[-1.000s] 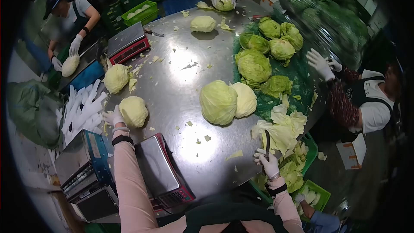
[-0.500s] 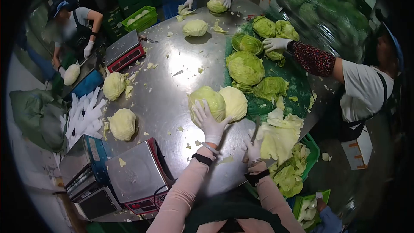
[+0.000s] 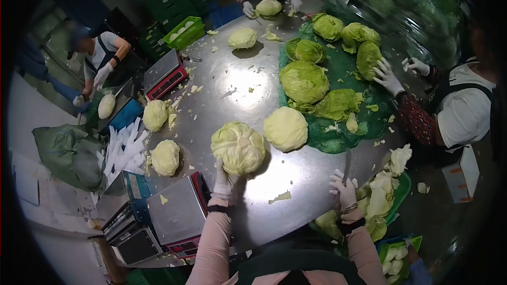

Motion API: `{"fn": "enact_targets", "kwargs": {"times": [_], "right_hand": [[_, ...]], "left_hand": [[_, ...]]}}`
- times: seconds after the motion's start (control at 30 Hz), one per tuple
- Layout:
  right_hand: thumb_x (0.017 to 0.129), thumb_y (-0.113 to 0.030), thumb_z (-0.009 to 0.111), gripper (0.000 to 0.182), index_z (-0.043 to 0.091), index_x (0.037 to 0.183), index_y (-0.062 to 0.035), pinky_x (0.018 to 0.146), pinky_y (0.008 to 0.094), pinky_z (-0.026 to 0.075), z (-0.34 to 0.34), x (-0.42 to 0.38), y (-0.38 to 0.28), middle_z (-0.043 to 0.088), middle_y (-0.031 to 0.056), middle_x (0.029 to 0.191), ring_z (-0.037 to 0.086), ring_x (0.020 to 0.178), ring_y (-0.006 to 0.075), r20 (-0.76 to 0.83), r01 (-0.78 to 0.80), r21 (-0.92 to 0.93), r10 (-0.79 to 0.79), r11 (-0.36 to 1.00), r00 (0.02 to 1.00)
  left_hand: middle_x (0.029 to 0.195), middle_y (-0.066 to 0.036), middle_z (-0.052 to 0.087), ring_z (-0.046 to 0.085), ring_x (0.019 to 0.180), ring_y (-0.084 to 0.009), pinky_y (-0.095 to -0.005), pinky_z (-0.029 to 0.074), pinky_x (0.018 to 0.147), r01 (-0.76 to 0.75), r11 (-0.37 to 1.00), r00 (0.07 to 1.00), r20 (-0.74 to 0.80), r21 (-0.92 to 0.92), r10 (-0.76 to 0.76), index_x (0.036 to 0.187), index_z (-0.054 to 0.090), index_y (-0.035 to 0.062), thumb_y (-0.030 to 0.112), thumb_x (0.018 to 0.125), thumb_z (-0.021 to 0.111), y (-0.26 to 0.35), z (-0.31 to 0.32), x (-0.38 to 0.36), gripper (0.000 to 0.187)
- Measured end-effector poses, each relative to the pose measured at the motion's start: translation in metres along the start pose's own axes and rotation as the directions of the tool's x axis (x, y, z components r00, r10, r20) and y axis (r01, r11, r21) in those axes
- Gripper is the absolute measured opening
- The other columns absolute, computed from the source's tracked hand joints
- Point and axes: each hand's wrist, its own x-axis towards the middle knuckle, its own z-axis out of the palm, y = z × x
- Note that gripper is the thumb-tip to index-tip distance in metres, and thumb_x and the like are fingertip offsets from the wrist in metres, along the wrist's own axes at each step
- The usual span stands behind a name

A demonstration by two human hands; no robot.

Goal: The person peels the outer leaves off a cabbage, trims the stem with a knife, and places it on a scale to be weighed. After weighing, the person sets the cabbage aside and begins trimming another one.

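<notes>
My left hand (image 3: 222,180), in a white glove, grips a green cabbage (image 3: 238,148) from its near left side. The cut stem and leaf ribs of this cabbage face up. My right hand (image 3: 344,189), gloved too, is closed around a knife (image 3: 347,163) whose blade points away from me. A pale trimmed cabbage (image 3: 285,129) rests on the metal table (image 3: 253,227) just right of the held one. Loose outer leaves (image 3: 380,195) hang over a green crate (image 3: 399,196) beside my right hand.
Untrimmed cabbages (image 3: 303,82) lie on green netting (image 3: 330,140). Trimmed cabbages (image 3: 165,157) stand along the left side, near scales (image 3: 177,208). Co-workers stand across the table, at left and at right; the right one's gloved hand (image 3: 388,76) touches a cabbage (image 3: 368,60).
My left hand has moved left with the cabbage, now turned stem up and apart from the pale one. My right hand has shifted right with the knife. Large leaves have left the table for the crate.
</notes>
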Motion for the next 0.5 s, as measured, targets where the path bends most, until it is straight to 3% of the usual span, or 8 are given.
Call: {"fn": "enact_targets", "kwargs": {"times": [0.03,0.1,0.17,0.23,0.3,0.37,0.4,0.5], "right_hand": [[0.089,-0.009,0.049,0.042,0.042,0.13,0.0,0.058,0.019,0.047,0.017,-0.008,-0.003,0.058,0.01,0.117,0.06,0.081,0.0109,-0.002,-0.011,0.005,0.011,1.0,1.0],[0.092,-0.017,0.049,0.047,0.036,0.134,0.0,0.056,0.0184,0.045,0.056,-0.029,-0.026,0.057,0.0107,0.116,0.06,0.074,0.011,0.303,-0.041,-0.069,0.06,0.997,0.951],[0.095,-0.026,0.047,0.052,0.03,0.138,-0.0015,0.054,0.0187,0.044,0.089,-0.043,-0.031,0.056,0.0122,0.118,0.059,0.067,0.0114,0.334,-0.125,0.048,0.102,0.991,0.937],[0.096,-0.031,0.044,0.054,0.027,0.139,-0.0026,0.052,0.0196,0.043,0.101,-0.057,-0.047,0.057,0.011,0.112,0.059,0.065,0.011,0.401,-0.251,0.066,0.205,0.966,0.893],[0.095,-0.03,0.046,0.054,0.028,0.139,-0.003,0.05,0.0196,0.042,0.095,-0.053,-0.027,0.056,0.0053,0.093,0.058,0.065,0.0102,0.488,-0.219,0.027,0.179,0.975,0.854],[0.095,-0.026,0.046,0.052,0.03,0.137,-0.0013,0.049,0.02,0.042,0.077,-0.048,0.008,0.058,0.0032,0.09,0.058,0.065,0.0097,0.478,-0.194,-0.096,0.216,0.976,0.851],[0.095,-0.026,0.046,0.052,0.03,0.137,-0.0013,0.049,0.02,0.042,0.078,-0.054,0.009,0.058,0.0032,0.09,0.058,0.065,0.0097,0.472,-0.196,-0.097,0.219,0.976,0.854],[0.093,-0.024,0.049,0.045,0.038,0.131,-0.0016,0.05,0.0227,0.044,0.078,-0.072,0.003,0.063,0.0058,0.082,0.06,0.061,0.01,0.345,-0.113,-0.186,0.173,0.976,0.923]], "left_hand": [[0.139,-0.012,0.039,0.041,0.125,-0.0303,-0.0472,0.033,0.106,-0.025,0.984,1.0,-0.021,-0.176,0.021,0.139,0.029,0.0102,0.048,0.083,0.059,-0.009,0.006,-0.016,0.075],[0.141,-0.01,0.036,0.037,0.128,-0.0306,-0.0505,0.034,0.105,0.065,0.96,0.998,0.017,-0.274,-0.062,0.14,0.028,0.0126,0.056,0.078,0.06,-0.025,0.015,-0.053,0.083],[0.141,-0.01,0.036,0.037,0.128,-0.0298,-0.0512,0.035,0.104,0.114,0.962,0.993,0.055,-0.249,-0.104,0.14,0.028,0.0123,0.058,0.076,0.061,-0.042,0.028,-0.086,0.085],[0.142,-0.011,0.034,0.035,0.129,-0.0313,-0.0509,0.032,0.105,0.205,0.925,0.979,0.08,-0.319,-0.19,0.142,0.024,0.0126,0.053,0.077,0.063,-0.058,0.031,-0.113,0.086],[0.143,-0.013,0.032,0.032,0.131,-0.0329,-0.0506,0.03,0.107,0.289,0.876,0.957,0.111,-0.386,-0.267,0.143,0.02,0.0128,0.049,0.078,0.065,-0.068,0.028,-0.132,0.087],[0.142,-0.011,0.035,0.037,0.128,-0.0308,-0.0473,0.035,0.105,0.308,0.941,0.951,0.068,-0.142,-0.301,0.141,0.026,0.0139,0.043,0.082,0.063,-0.074,0.024,-0.144,0.076],[0.142,-0.011,0.035,0.037,0.128,-0.0308,-0.0473,0.035,0.105,0.314,0.938,0.949,0.07,-0.145,-0.307,0.141,0.026,0.0139,0.043,0.082,0.063,-0.072,0.023,-0.145,0.076],[0.132,-0.012,0.04,0.044,0.119,-0.0248,-0.0371,0.039,0.101,0.224,0.967,0.965,-0.163,0.12,-0.203,0.139,0.023,0.0075,0.026,0.085,0.064,-0.063,0.021,-0.146,0.07]]}}
